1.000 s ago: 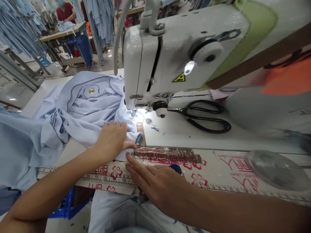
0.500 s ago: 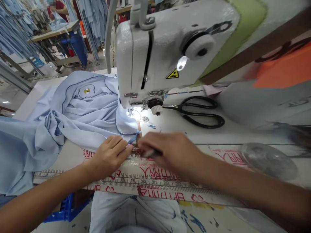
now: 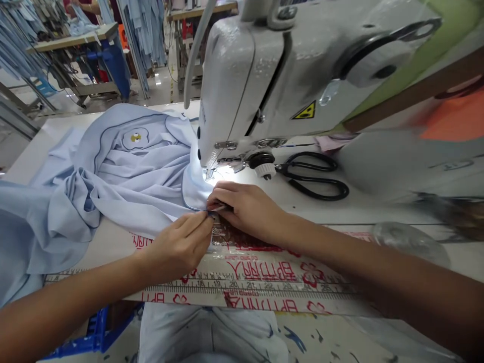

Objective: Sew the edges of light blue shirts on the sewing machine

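Currently, mid-frame: left hand [image 3: 177, 247] and right hand [image 3: 245, 206] are both pinching the pale blue garment [image 3: 132, 176]'s piped edge just before the sewing machine [image 3: 283, 85]; next it wants careful feeding under the needle.

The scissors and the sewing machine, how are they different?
The scissors are black; the sewing machine is white with a yellow warning sticker. The scissors are small and lie flat on the table; the machine is big and stands up over it. Nobody touches the scissors, while the right hand and left hand pinch the light blue cloth just in front of the machine's needle. Both sit on the same table.
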`<state>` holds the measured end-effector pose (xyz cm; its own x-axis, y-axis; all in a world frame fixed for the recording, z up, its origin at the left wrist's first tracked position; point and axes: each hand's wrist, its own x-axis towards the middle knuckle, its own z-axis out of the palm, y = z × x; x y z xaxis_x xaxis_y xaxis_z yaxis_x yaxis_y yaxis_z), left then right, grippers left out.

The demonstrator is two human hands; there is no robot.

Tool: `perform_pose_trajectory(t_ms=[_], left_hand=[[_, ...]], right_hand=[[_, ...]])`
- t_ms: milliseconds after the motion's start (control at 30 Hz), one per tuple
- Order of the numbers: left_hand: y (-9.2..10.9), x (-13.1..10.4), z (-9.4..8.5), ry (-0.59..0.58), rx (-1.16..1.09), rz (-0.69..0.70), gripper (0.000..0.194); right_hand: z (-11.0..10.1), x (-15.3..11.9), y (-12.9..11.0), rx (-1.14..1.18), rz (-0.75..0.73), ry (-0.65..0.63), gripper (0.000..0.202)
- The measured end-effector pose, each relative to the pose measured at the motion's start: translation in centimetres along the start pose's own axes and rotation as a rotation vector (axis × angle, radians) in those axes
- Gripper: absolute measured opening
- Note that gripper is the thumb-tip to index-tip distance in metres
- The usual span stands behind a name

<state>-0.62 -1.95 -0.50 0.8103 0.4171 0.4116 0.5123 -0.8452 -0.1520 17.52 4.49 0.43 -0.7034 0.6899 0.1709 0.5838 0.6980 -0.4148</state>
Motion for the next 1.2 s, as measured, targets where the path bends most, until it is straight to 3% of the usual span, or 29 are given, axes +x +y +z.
perform_pose_trajectory(t_ms=[100, 167, 267, 367, 433, 533, 600, 700, 733, 933, 1100, 1200], left_hand=[[0.0, 0.1, 0.0, -0.013, 0.031, 0.035, 0.023], [0.0, 0.0, 0.0, -0.009, 0.033, 0.028, 0.022], [0.0, -0.2, 0.3, 0.020, 0.034, 0.016, 0.021], [0.0, -0.3, 0.5, 0.039, 0.019, 0.010, 0.020], [0.1, -0.3, 0.5, 0.041, 0.001, 0.000, 0.020], [0.0, -0.2, 0.6, 0.039, -0.025, -0.010, 0.021], [-0.2, -0.1, 0.7, 0.035, -0.042, -0.025, 0.021], [-0.6, 0.0, 0.8, 0.010, -0.063, -0.066, 0.019], [-0.6, 0.0, 0.8, 0.005, -0.064, -0.080, 0.018], [-0.8, 0.1, 0.6, 0.041, -0.113, -0.118, 0.016], [-0.9, -0.2, 0.7, 0.016, -0.152, -0.132, 0.018], [-0.9, -0.3, 0.7, -0.008, -0.175, -0.155, 0.018]], right_hand=[[0.0, 0.0, 0.6, -0.198, -0.024, 0.072, 0.011], [-0.3, -0.4, 1.0, -0.269, -0.116, 0.103, 0.012], [-0.7, -1.1, 1.3, -0.337, -0.289, 0.038, 0.015], [-0.5, -1.4, 1.2, -0.439, -0.358, 0.019, 0.019], [-0.4, -1.2, 0.9, -0.398, -0.314, 0.103, 0.018], [-0.6, -1.0, 0.5, -0.213, -0.129, 0.333, 0.010], [-0.9, -1.0, 0.5, -0.126, -0.160, 0.276, 0.008], [-0.9, -1.2, 0.9, -0.196, -0.356, -0.023, 0.011], [-0.8, -1.3, 1.0, -0.250, -0.384, -0.070, 0.012], [0.0, -1.9, 1.3, -0.324, -0.386, 0.044, 0.020], [0.3, -2.2, 0.9, -0.395, -0.496, 0.152, 0.025], [0.5, -2.2, 0.9, -0.390, -0.471, 0.169, 0.026]])
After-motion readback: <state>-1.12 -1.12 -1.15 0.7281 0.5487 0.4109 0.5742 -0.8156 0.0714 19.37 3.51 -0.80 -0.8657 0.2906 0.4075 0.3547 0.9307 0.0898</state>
